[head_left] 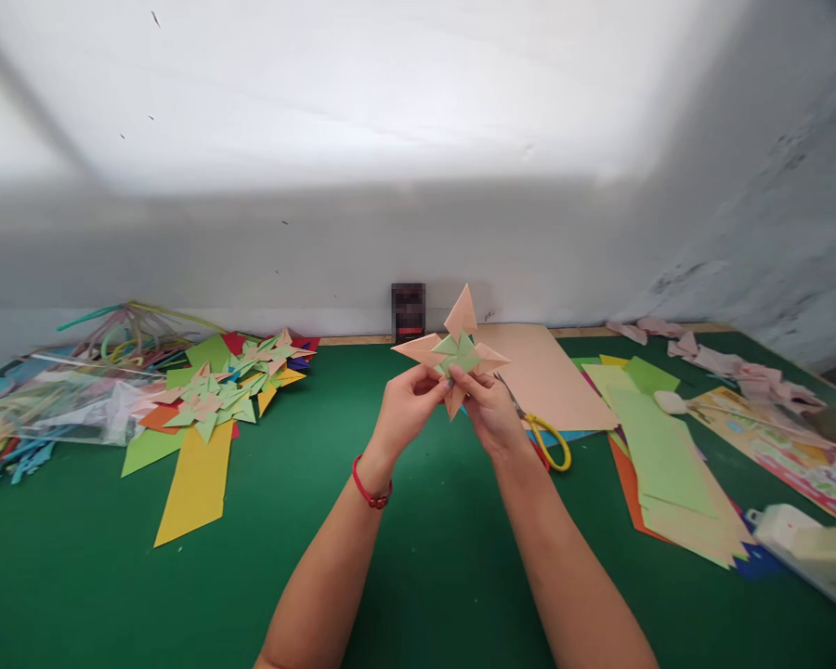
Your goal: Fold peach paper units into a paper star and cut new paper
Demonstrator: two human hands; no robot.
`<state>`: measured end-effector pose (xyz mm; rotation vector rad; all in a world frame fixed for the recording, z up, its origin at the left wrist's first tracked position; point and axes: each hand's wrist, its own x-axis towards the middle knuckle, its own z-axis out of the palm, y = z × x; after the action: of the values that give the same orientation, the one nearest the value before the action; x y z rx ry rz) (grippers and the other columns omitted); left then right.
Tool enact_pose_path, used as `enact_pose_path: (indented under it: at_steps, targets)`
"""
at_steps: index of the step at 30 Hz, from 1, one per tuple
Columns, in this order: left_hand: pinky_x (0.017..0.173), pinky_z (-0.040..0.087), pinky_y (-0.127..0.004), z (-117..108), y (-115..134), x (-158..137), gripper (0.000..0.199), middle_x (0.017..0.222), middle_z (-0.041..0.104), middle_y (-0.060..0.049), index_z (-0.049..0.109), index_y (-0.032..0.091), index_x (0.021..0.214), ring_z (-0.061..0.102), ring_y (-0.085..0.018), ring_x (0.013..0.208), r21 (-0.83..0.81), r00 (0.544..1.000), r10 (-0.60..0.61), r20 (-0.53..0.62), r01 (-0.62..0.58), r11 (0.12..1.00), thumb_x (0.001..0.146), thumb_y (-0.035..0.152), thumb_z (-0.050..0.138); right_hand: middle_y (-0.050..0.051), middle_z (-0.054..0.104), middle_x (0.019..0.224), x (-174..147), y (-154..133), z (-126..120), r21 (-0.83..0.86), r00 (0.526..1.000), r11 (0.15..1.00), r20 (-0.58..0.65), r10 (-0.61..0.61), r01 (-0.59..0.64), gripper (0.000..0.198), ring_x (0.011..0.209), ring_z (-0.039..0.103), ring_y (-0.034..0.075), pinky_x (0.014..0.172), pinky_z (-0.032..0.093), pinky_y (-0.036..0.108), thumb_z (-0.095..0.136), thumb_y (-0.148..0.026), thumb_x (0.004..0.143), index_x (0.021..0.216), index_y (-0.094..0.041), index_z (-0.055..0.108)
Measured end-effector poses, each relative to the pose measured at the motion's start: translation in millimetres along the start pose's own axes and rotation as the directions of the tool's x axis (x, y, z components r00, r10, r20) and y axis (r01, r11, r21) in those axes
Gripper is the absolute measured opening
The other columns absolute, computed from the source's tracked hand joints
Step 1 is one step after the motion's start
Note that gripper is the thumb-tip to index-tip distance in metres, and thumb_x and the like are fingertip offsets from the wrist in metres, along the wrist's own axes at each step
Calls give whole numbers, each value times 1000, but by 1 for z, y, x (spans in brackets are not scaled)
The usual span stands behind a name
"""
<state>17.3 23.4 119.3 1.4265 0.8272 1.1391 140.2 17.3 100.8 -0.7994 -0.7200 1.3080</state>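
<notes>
A folded paper star (458, 351) with peach points and a light green centre is held up in front of me, above the table. My left hand (412, 409) pinches its lower left side between thumb and fingers; a red beaded bracelet (372, 488) circles that wrist. On the lower right side, my right hand (489, 409) grips the star, its thumb on the green centre. One peach point hangs down between the two hands. Just beyond my right hand lie scissors (550, 441) with yellow and red handles, partly hidden by that hand.
Several finished paper stars (215, 400) are piled at the left on coloured sheets, beside plastic bags of paper strips (76, 400). A large peach sheet (536, 372) lies behind the scissors. Green paper pieces (659, 446) are stacked at the right. A dark object (408, 311) stands against the wall.
</notes>
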Motion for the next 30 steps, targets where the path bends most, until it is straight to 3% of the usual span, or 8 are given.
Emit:
enact_pose_path:
  at_steps: [7, 15, 20, 30]
  targets:
    - [64, 52, -28, 2, -2, 0, 22, 64, 64, 0, 58, 16, 65, 62, -14, 63, -61, 998, -35, -47, 32, 998, 70, 34, 69, 3, 72, 78, -1, 0, 1, -38, 1000, 999, -2, -21, 21, 24, 82, 66, 20, 78, 50, 32, 78, -34, 60, 77, -19, 73]
    - [66, 54, -29, 6, -2, 0, 24, 68, 64, -2, 57, 16, 70, 64, -16, 68, -48, 1000, -9, -13, 8, 999, 78, 38, 62, 4, 73, 84, -1, -2, 1, -8, 999, 999, -30, -41, 40, 22, 86, 66, 20, 83, 49, 32, 78, -32, 61, 78, -18, 73]
    - [69, 54, -31, 6, -5, 2, 27, 78, 65, -4, 61, 17, 79, 64, -18, 74, -4, 999, 35, -28, -35, 999, 83, 43, 55, 5, 73, 87, 1, 1, 0, -38, 996, 998, -62, -58, 55, 26, 90, 65, 22, 85, 48, 34, 79, -34, 59, 79, -17, 73]
    - [61, 49, -26, 3, -5, 1, 28, 66, 61, 0, 53, 18, 68, 61, -15, 63, 143, 995, 80, -64, -70, 987, 83, 42, 56, 3, 72, 81, 1, -1, 0, -28, 996, 998, -74, -54, 52, 22, 85, 65, 19, 83, 49, 32, 79, -33, 59, 75, -18, 73]
